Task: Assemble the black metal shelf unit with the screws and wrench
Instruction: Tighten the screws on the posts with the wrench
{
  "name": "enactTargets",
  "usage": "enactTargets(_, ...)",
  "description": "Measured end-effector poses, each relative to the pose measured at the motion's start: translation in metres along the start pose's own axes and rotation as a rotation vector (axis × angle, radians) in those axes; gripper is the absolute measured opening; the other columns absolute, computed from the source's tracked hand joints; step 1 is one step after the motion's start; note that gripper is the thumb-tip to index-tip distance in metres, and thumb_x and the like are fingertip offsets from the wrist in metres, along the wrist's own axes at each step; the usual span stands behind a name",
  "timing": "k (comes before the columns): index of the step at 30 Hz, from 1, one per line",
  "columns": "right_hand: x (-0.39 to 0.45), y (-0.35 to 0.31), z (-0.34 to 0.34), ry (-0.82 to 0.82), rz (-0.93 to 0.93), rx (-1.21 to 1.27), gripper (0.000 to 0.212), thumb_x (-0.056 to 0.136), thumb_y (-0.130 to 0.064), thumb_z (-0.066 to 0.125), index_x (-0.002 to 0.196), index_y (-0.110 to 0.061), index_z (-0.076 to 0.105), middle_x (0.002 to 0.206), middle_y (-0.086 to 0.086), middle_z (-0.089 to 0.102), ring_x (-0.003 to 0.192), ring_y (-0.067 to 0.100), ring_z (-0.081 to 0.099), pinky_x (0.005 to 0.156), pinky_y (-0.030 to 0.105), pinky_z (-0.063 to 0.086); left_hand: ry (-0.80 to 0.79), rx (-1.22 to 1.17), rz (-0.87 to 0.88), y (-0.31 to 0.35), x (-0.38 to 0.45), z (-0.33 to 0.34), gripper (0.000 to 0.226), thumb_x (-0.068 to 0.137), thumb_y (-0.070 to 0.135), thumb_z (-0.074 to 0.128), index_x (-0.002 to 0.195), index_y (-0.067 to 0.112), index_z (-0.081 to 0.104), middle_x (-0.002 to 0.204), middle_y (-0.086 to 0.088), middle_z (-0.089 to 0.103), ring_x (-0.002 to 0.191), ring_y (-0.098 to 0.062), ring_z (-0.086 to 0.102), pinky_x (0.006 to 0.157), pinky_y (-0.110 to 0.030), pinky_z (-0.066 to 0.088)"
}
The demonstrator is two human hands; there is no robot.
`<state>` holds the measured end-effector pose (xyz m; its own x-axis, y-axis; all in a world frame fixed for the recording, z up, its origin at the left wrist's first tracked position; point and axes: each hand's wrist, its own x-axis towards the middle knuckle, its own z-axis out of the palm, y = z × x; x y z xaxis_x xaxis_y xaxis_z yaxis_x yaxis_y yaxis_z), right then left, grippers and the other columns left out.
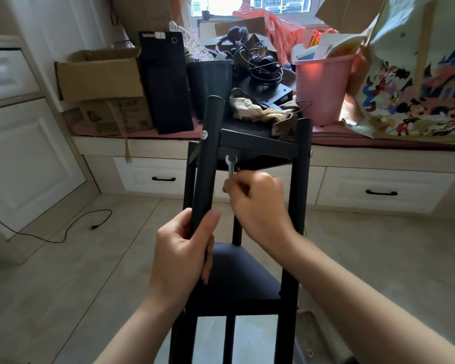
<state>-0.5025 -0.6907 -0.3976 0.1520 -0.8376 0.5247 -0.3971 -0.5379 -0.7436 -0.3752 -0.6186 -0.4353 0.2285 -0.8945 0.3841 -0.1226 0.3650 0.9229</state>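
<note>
Landmark: black shelf unit (258,145), standing on the tiled floor (76,271), centre of view.

Nearest: both forearms come in from the bottom edge, angled up and inward toward the unit.

Left hand (184,248): wrapped around the front-left post (208,158) at about mid height of the unit, thumb across the front of the tube, fingers curled behind it. Clamped on the post. The post leans slightly off the frame line; a silver screw (204,133) shows on it at the level of the top shelf rail.

Lower shelf panel (234,274): sits between the two forearms, just right of the left hand.

Right hand (258,203): knuckles up, wrist bent, fingers pinched around the lower end of a small silver wrench (230,168). Wrench stands near vertical, head up under the top shelf at its front-left corner, just right of the gripped post. Hand is motion-blurred; whether the wrench head sits on a fastener cannot be told.

Front-right post (301,164): upright, with a screw head (310,153) at the top rail.

Behind the unit: window seat (378,143) with drawers below, carrying a cardboard box (100,74), a black tower case (166,85), tangled cables and a pink bucket (323,88).
</note>
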Motion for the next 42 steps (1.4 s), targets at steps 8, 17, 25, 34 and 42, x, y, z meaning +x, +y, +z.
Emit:
enactTargets(8, -0.021, 0.002, -0.065, -0.067, -0.091, -0.174, 0.024, 0.093, -0.012, 0.062, 0.071, -0.007, 0.065, 0.057, -0.002, 0.055, 0.054, 0.011, 0.048, 0.051, 0.017, 0.033, 0.023, 0.046, 0.024, -0.001, 0.001, -0.001, 0.043, 0.089, 0.031, 0.072, 0.072, -0.002, 0.049, 0.042, -0.020, 0.042, 0.031, -0.026, 0.039, 0.037, -0.032, 0.035)
enactTargets(17, -0.015, 0.021, -0.087, -0.068, 0.375, 0.166, 0.028, 0.094, -0.019, 0.060, 0.069, -0.018, 0.072, 0.090, 0.001, 0.066, 0.093, 0.018, 0.060, 0.080, 0.031, 0.045, 0.031, 0.052, 0.013, -0.004, 0.008, 0.006, 0.037, 0.090, 0.023, 0.072, 0.074, -0.003, 0.051, 0.042, -0.020, 0.042, 0.031, -0.025, 0.038, 0.038, -0.030, 0.037)
enactTargets(25, -0.006, 0.017, -0.080, 0.060, 0.576, 0.607, 0.025, 0.099, -0.012, 0.051, 0.080, -0.010, 0.068, 0.103, 0.013, 0.070, 0.098, 0.030, 0.067, 0.090, 0.052, 0.051, 0.024, 0.057, 0.049, -0.006, 0.015, 0.009, 0.048, 0.090, 0.036, 0.072, 0.069, -0.002, 0.050, 0.047, -0.022, 0.045, 0.032, -0.027, 0.041, 0.038, -0.030, 0.038)
enactTargets(34, -0.011, 0.008, -0.067, 0.122, 0.357, 0.612, 0.037, 0.097, -0.009, 0.054, 0.064, -0.016, 0.069, 0.074, 0.006, 0.063, 0.078, 0.022, 0.059, 0.070, 0.039, 0.051, 0.161, 0.121, 0.023, -0.022, 0.033, 0.003, 0.048, 0.096, 0.039, 0.062, 0.072, -0.002, 0.055, 0.054, -0.015, 0.050, 0.037, -0.023, 0.044, 0.037, -0.025, 0.038)
enactTargets(42, -0.021, 0.007, -0.073, 0.098, 0.265, 0.549, 0.026, 0.095, -0.005, 0.057, 0.072, -0.006, 0.070, 0.080, 0.012, 0.063, 0.076, 0.019, 0.060, 0.078, 0.051, 0.057, 0.218, 0.525, 0.078, -0.016, 0.037, 0.002, 0.032, 0.095, 0.047, 0.056, 0.106, 0.019, 0.065, 0.079, 0.010, 0.068, 0.067, -0.012, 0.064, 0.066, -0.032, 0.052)
